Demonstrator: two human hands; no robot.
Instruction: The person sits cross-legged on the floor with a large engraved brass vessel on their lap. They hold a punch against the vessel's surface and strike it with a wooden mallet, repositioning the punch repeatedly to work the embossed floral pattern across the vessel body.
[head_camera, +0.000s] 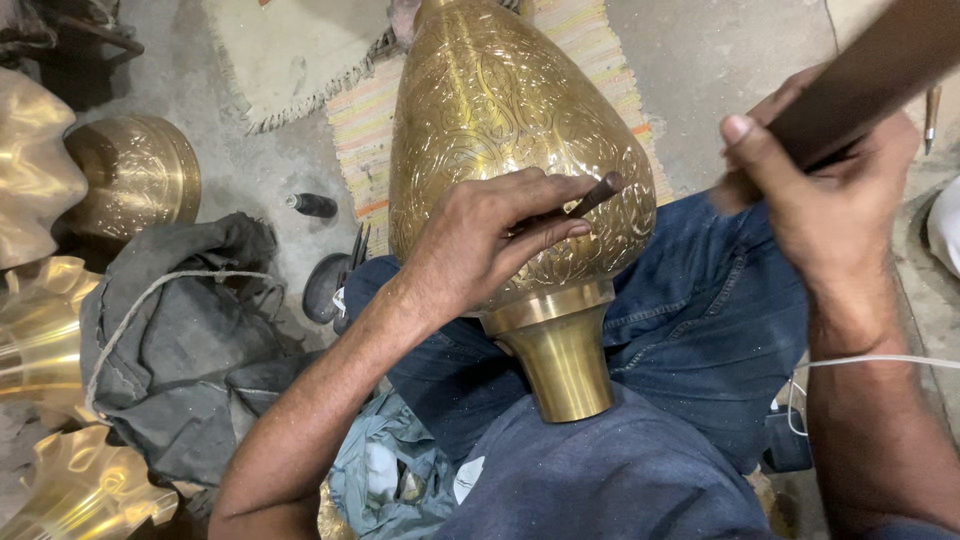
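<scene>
Vase (500, 110) lies on the lap, neck toward the body; left hand (480, 240) on it, right hand (830, 190) to its right, bowl (135, 175) far left.

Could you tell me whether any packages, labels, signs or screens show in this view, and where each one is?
No packages, signs or screens show.
Possible label: a small white patch on the bluish cloth beside the person's lap, below the engraved brass vase; roughly oval, plain white, too small to make out further.
The left hand holds a thin dark tool against the vase; the right hand grips a dark wooden handle.
</scene>
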